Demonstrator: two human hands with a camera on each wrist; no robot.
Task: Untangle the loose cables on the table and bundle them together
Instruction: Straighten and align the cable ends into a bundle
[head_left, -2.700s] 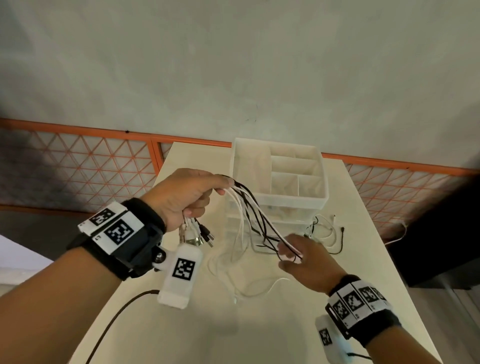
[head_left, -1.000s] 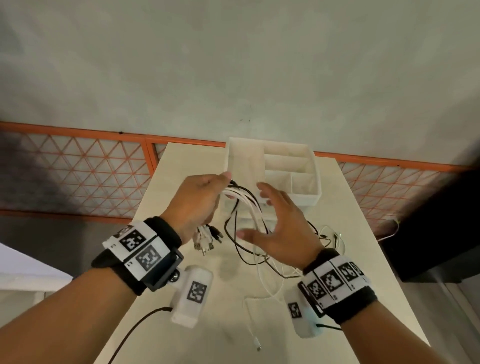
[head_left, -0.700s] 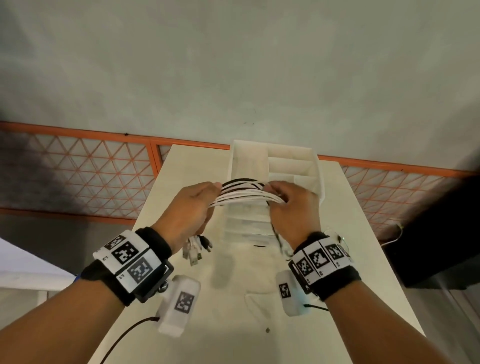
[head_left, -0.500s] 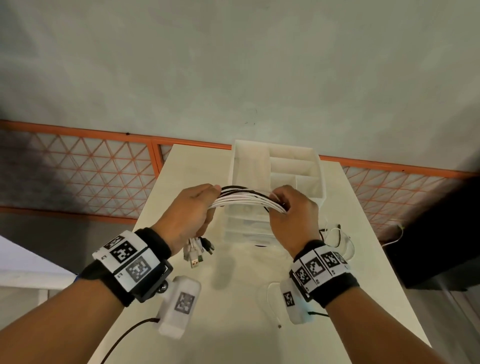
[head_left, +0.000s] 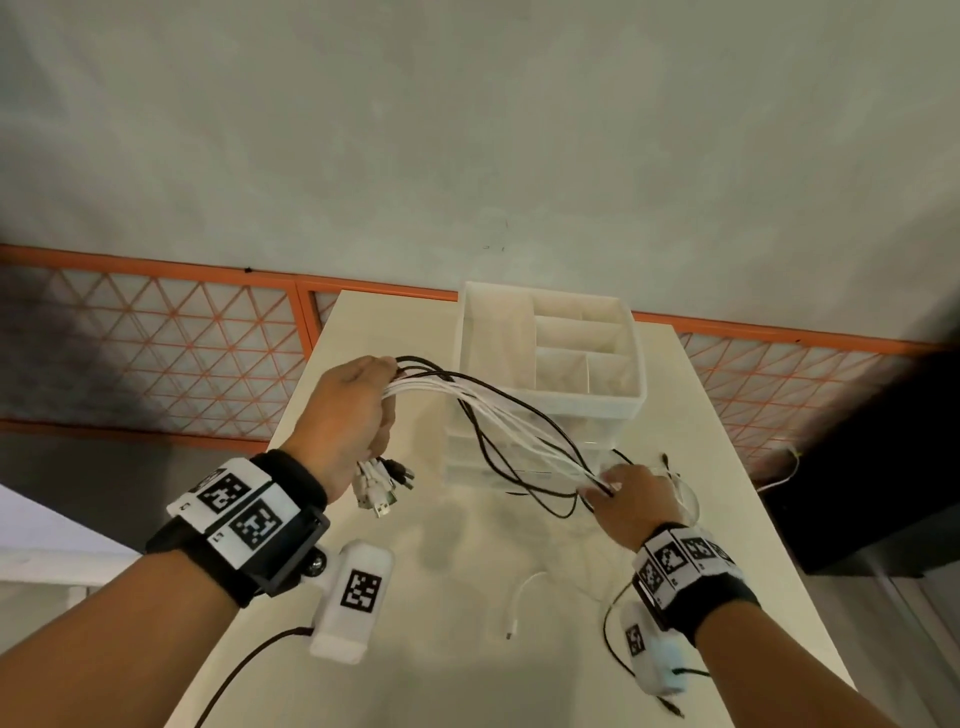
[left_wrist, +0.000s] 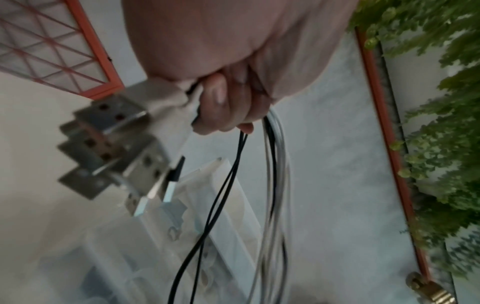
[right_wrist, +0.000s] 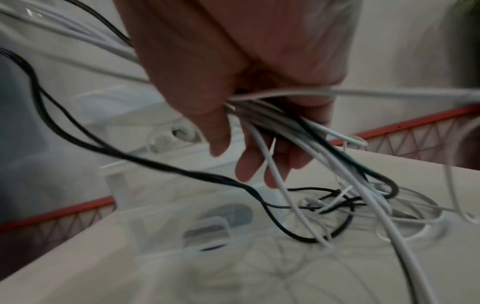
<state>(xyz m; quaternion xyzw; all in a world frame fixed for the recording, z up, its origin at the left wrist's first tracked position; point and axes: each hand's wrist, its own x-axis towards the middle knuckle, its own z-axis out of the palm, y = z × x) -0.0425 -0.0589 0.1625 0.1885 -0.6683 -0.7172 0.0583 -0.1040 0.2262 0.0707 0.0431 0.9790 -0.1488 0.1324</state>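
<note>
1. Nearest us, a white end (head_left: 511, 635) lay loose on the table (head_left: 447, 670), below and between our two grips, not yet gathered.
2. Our right hand (head_left: 626, 501) sat low, just above the table, fingers curled round the white and black cables (head_left: 519, 415), which ran through the fist and fanned out past it. We judged this grip served to comb the strands straight.
3. Beyond that fist, the tails (right_wrist: 350, 205) lay in tangled loops on the table; the untangling was not finished.
4. Our left hand (head_left: 353, 415) was higher, clamped tight on the same cables near their plug end, so the plugs (head_left: 379, 486) hung in a cluster just under the fist. We held them there to keep the ends aligned.
5. Between the grips, one black strand sagged in a slack loop.
6. Farthest, behind the span, stood the organizer (head_left: 550, 353).
</note>
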